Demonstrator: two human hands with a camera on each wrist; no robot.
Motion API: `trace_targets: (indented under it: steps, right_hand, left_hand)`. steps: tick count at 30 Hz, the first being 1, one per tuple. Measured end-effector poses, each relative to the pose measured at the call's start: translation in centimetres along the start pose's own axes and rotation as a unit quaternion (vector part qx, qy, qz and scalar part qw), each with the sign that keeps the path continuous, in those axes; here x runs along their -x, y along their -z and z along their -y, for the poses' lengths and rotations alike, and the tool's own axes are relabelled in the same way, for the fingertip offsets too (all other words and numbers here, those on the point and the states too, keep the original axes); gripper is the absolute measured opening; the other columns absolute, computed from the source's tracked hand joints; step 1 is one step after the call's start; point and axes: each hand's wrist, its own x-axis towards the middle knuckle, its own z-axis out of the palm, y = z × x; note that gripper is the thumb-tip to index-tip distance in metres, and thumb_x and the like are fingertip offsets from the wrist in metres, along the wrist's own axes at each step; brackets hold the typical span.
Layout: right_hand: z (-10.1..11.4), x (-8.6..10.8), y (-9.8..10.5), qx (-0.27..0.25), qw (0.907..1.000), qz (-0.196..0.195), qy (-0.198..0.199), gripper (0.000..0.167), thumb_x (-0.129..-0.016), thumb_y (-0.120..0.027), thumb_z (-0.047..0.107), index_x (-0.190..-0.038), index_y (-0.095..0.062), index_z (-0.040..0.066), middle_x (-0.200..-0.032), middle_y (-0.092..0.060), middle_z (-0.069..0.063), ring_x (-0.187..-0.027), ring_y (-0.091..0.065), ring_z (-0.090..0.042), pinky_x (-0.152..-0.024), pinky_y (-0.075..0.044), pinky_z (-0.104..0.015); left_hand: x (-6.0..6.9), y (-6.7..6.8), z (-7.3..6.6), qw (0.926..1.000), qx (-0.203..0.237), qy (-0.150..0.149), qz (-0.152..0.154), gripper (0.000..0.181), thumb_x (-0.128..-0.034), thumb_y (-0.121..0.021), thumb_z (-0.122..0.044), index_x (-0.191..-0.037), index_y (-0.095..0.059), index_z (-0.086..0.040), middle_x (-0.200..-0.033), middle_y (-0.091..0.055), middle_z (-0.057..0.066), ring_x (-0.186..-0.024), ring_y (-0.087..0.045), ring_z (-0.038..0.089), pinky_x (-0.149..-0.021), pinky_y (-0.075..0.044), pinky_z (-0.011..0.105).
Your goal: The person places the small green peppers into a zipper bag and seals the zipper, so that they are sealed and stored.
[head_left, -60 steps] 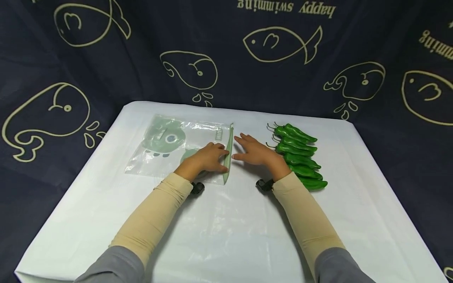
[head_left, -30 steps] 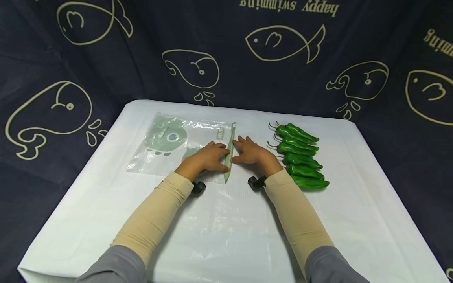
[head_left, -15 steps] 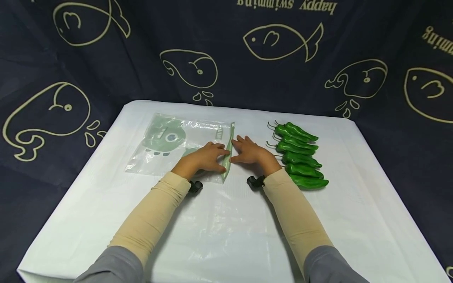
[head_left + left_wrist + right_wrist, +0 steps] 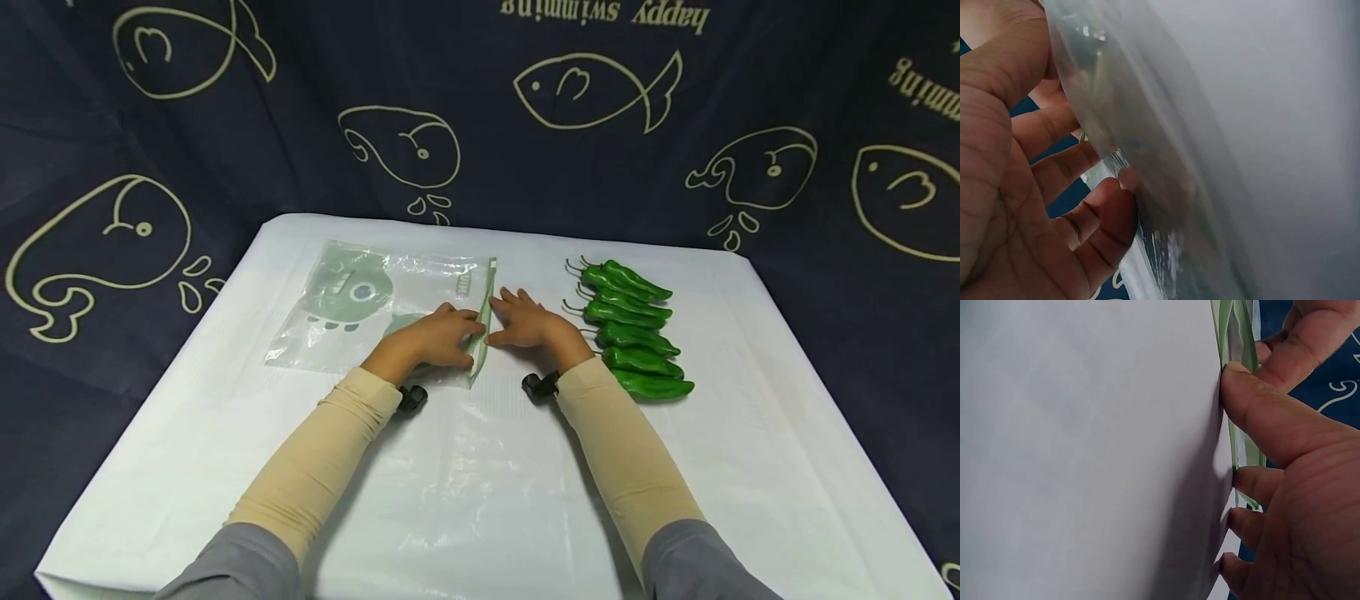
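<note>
A clear plastic zip bag (image 4: 352, 333) with a green cartoon print lies flat on the table, its green-edged mouth toward the right. My left hand (image 4: 431, 337) rests on the bag beside that mouth, thumb and fingers spread apart. From the other side my right hand (image 4: 525, 323) touches the green edge (image 4: 1244, 337), thumb and fingers also spread. In the right wrist view, the two green strips stand slightly parted near the thumb. Clear film (image 4: 1147, 125) lies against the left fingertips in the left wrist view. Several green peppers (image 4: 630, 333) lie in a column right of my right hand.
The table (image 4: 480, 500) wears a white cover. Behind it hangs a dark blue cloth (image 4: 480, 183) with fish and whale drawings. Black wrist cameras sit on both wrists, over beige sleeves (image 4: 322, 458).
My right hand has moved left, from just beside the bag to its green edge. The left hand has shifted slightly left and the strips at the mouth have parted a little.
</note>
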Motion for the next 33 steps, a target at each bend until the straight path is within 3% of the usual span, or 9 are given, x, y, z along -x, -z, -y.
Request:
trace_targets:
  steps: [5,9,14,18,21,26,33]
  right_hand:
    - [-0.1,0.0,0.0,-0.001,1.0000,-0.002,0.000,0.088,-0.093,-0.061,0.051,-0.160,-0.018,0.013,-0.164,-0.004,-0.014,-0.149,0.004,-0.040,-0.115,-0.009,-0.064]
    - [-0.2,0.1,0.0,-0.004,1.0000,-0.003,-0.001,0.088,-0.093,-0.061,0.051,-0.160,-0.018,0.013,-0.165,-0.004,-0.014,-0.149,0.004,-0.040,-0.115,-0.009,-0.064]
    - [0.0,0.3,0.1,-0.012,0.9999,0.001,-0.006,0.088,-0.093,-0.061,0.052,-0.160,-0.017,0.014,-0.165,-0.003,-0.013,-0.149,0.005,-0.038,-0.116,-0.007,-0.062]
    - [0.1,0.3,0.2,-0.012,0.9999,0.007,-0.007,0.089,-0.093,-0.061,0.052,-0.160,-0.015,0.015,-0.165,-0.001,-0.012,-0.149,0.006,-0.037,-0.116,-0.007,-0.062]
    - [0.1,0.2,0.3,-0.011,0.9999,0.003,-0.009,0.089,-0.093,-0.061,0.052,-0.160,-0.015,0.015,-0.165,-0.001,-0.012,-0.149,0.006,-0.037,-0.116,-0.006,-0.061]
    - [0.0,0.2,0.4,-0.010,0.9998,-0.001,-0.016,0.089,-0.093,-0.061,0.051,-0.160,-0.016,0.015,-0.165,-0.001,-0.011,-0.149,0.006,-0.036,-0.116,-0.006,-0.061]
    - [0.1,0.2,-0.1,-0.016,0.9998,-0.001,-0.012,0.088,-0.093,-0.062,0.051,-0.160,-0.017,0.015,-0.165,-0.002,-0.012,-0.149,0.006,-0.036,-0.116,-0.005,-0.061]
  left_hand:
    - [0.1,0.0,-0.1,1.0000,0.009,0.002,0.002,0.067,-0.0840,-0.071,-0.026,-0.146,-0.051,-0.010,-0.155,-0.037,0.011,-0.133,-0.037,0.035,-0.106,-0.040,0.047]
    - [0.2,0.0,-0.1,0.9985,0.050,0.015,-0.014,0.066,-0.0854,-0.072,-0.025,-0.145,-0.051,-0.006,-0.153,-0.038,0.012,-0.137,-0.036,0.035,-0.110,-0.036,0.047]
    - [0.3,-0.3,-0.3,0.9922,0.099,0.021,-0.072,0.063,-0.0869,-0.073,-0.024,-0.139,-0.054,0.004,-0.145,-0.045,0.016,-0.134,-0.041,0.034,-0.112,-0.034,0.043]
    - [0.3,-0.5,-0.6,0.9852,0.115,0.038,-0.121,0.059,-0.0871,-0.071,-0.024,-0.137,-0.056,0.004,-0.140,-0.051,0.016,-0.129,-0.045,0.035,-0.110,-0.036,0.043]
    - [0.5,-0.4,-0.9,0.9682,0.171,0.068,-0.170,0.054,-0.0873,-0.068,-0.019,-0.137,-0.057,0.002,-0.136,-0.054,0.015,-0.117,-0.053,0.032,-0.099,-0.045,0.043]
    - [0.9,-1.0,-1.7,0.9209,0.279,0.120,-0.245,0.051,-0.0856,-0.063,-0.008,-0.136,-0.059,0.000,-0.134,-0.056,0.013,-0.098,-0.059,0.026,-0.081,-0.051,0.039]
    - [1.6,-2.9,-2.5,0.8974,0.272,0.152,-0.313,0.051,-0.0854,-0.062,0.000,-0.136,-0.056,0.004,-0.136,-0.054,0.016,-0.092,-0.060,0.026,-0.080,-0.051,0.037]
